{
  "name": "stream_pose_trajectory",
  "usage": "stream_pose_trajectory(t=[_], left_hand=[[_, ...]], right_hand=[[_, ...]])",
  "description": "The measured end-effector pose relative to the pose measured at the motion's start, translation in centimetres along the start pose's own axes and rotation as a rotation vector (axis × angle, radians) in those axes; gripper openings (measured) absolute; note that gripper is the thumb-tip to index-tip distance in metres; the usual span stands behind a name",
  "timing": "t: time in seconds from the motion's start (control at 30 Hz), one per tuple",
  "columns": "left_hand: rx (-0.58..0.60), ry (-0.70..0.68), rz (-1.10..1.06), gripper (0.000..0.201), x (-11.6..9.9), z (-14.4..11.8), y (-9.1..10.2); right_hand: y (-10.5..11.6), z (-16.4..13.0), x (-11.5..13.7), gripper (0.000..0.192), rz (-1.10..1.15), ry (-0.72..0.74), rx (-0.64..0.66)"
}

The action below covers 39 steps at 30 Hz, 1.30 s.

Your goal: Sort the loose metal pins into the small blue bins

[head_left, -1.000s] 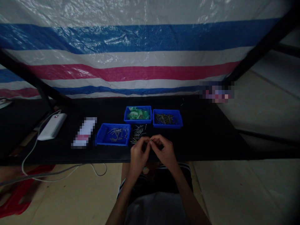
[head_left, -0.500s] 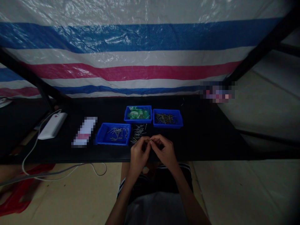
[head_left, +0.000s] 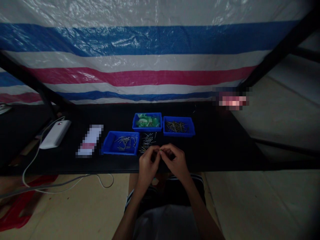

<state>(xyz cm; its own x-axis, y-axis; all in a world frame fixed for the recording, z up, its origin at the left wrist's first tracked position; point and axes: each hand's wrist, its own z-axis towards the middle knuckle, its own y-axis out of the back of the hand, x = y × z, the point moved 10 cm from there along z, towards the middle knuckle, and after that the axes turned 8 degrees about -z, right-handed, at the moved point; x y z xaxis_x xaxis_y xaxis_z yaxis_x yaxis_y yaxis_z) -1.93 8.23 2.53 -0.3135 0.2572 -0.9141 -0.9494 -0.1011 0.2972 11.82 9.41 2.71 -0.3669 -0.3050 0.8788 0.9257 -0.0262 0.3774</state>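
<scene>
Fingertip to fingertip, my left hand (head_left: 149, 160) and my right hand (head_left: 175, 159) meet in a pinch above the front part of the black table (head_left: 215, 146). Something tiny between the fingertips is too small to make out. Just beyond my left hand lies a loose pile of thin metal pins, like screws or nails (head_left: 147, 141). To its left stands a blue tray (head_left: 107, 146) with several silvery pins inside. A second blue tray (head_left: 191, 128), behind my right hand, holds many darker, brassy pins. Beside that one, a third blue tray (head_left: 135, 128) contains green plastic packets (head_left: 149, 121).
A white power bank or adapter (head_left: 55, 135) with a cable lies at the left, near a blurred-out flat object (head_left: 90, 141). Striped plastic sheeting (head_left: 155, 76) hangs behind the table between dark frame bars. A red stool (head_left: 17, 206) stands on the floor at lower left.
Both hands stay in nearly the same place, fingertips still together. The trays and pins have not visibly moved.
</scene>
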Motion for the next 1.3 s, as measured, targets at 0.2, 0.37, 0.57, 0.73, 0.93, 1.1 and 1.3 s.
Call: stream_pose_trajectory(t=[0.2, 0.37, 0.57, 0.73, 0.93, 1.1, 1.3], left_hand=[[-0.003, -0.003, -0.008, 0.010, 0.2, 0.0, 0.0], [-0.010, 0.026, -0.042, 0.010, 0.3, 0.2, -0.1], [0.012, 0.012, 0.034, 0.012, 0.0, 0.1, -0.4], [0.018, 0.022, 0.066, 0.015, 0.1, -0.1, -0.5], [-0.052, 0.009, 0.023, 0.015, -0.1, -0.5, 0.2], [-0.163, -0.016, -0.024, 0.015, -0.8, -1.1, 1.8], [-0.090, 0.042, -0.037, 0.019, -0.7, -0.5, 1.3]], right_hand=[[0.1, 0.1, 0.1, 0.009, -0.017, 0.012, -0.006], [1.8, 0.0, 1.5, 0.008, -0.047, 0.069, -0.144], [5.7, 2.4, 1.0, 0.010, -0.095, -0.019, -0.428], [8.5, 5.2, 0.5, 0.038, -0.240, -0.052, -0.544], [5.7, 3.3, 0.7, 0.015, -0.283, 0.001, -0.392], [-1.5, 3.1, -0.4, 0.021, -0.426, 0.049, 0.091], [-2.8, 4.0, -0.7, 0.009, -0.503, 0.045, 0.143]])
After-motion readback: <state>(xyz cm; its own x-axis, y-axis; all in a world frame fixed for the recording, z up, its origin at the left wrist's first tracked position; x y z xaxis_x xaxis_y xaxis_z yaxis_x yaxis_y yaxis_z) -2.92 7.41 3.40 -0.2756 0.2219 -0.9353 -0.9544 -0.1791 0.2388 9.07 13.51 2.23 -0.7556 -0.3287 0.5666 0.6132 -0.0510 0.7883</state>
